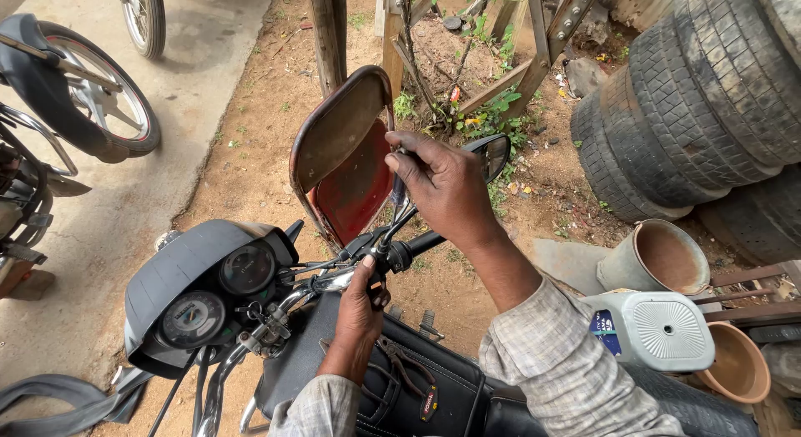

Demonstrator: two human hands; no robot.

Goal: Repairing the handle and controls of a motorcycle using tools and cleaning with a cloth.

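Observation:
A motorcycle stands below me, its handlebar [334, 280] running from the round gauges [219, 295] to the right grip [417, 245]. My left hand [360, 313] is closed around the handlebar near the mirror mount. My right hand [442, 185] grips the thin mirror stem just below the black mirror [496, 153]. Pliers [402, 372] lie on the black tank cover [434, 387] by my left wrist.
A rusty red metal chair [346, 153] stands on the dirt ahead of the handlebar. Large tyres [701, 103] are stacked at the right, with a metal bucket [659, 257], a white canister [651, 328] and a clay pot [738, 366] below. Another motorcycle [58, 111] is parked at the left.

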